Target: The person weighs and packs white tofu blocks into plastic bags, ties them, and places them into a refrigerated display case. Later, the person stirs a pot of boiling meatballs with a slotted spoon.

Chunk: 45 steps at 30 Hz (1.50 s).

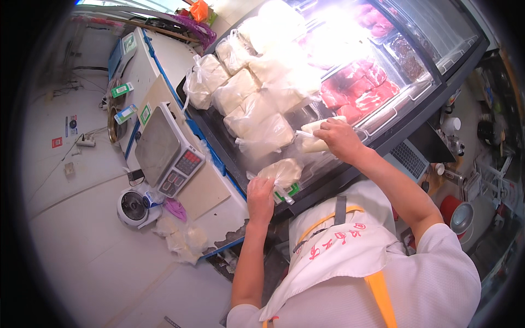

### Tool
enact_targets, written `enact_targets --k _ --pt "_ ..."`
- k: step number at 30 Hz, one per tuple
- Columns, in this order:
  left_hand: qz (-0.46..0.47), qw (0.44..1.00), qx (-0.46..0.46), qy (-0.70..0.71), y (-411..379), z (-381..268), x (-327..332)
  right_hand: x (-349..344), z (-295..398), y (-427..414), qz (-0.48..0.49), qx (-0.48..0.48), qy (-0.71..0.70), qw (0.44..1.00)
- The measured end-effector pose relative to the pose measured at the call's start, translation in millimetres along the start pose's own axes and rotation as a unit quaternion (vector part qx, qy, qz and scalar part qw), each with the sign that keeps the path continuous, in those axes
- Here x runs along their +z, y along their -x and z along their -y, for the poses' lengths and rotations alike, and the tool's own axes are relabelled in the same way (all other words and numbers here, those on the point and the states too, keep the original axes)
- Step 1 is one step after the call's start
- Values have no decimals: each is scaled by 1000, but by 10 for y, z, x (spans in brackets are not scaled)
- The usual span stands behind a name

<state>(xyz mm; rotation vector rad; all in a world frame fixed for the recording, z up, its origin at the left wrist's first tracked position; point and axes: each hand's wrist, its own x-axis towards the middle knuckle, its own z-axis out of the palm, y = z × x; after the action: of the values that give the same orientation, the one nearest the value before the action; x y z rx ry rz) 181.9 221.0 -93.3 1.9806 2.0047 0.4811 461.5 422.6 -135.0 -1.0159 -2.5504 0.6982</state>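
Note:
At the near edge of a display case, my left hand [261, 199] grips the gathered plastic of a small clear bag with pale, rounded food [284, 172] inside. To its upper right, my right hand [339, 140] is on a bagged pale block [313, 143], its fingers pinching the bag's plastic; the fingertips are partly hidden. Several bagged pale blocks, perhaps dough or tofu, stand stacked beyond my hands, the nearest [268, 133] just left of the right hand's block. Raw red meat [357, 90] lies in the case above my right hand. Glare washes out the case's top.
A digital price scale [164, 151] stands on the white counter to the left, with a small fan [134, 206] and more bagged pale pieces [180, 240] nearby. The case's dark metal rim [393, 131] runs along the right, above an open laptop [410, 159] and a red bucket [451, 213].

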Motion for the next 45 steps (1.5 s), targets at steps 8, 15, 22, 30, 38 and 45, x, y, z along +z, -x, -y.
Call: enact_targets --k 8,15,22,30,38,45 --pt "45 999 -28 -12 -187 -161 44 -59 -247 -429 -14 -94 42 995" --pt "35 995 -86 39 -678 -654 -235 -361 -878 -429 -150 90 -233 957" --pt "88 896 -188 392 -2550 -1363 711 -1097 -3586 -1344 -297 311 -34 902" --pt "-27 858 -294 419 -4774 -1679 2398 -1038 -3736 -1889 -96 241 -50 964" --pt "-96 891 -318 309 -5034 -1558 2882 -810 -3468 -1656 -80 242 -137 957" --pt "-57 861 -296 410 -5111 -1507 2868 -793 -3551 -1325 -238 181 -184 936"
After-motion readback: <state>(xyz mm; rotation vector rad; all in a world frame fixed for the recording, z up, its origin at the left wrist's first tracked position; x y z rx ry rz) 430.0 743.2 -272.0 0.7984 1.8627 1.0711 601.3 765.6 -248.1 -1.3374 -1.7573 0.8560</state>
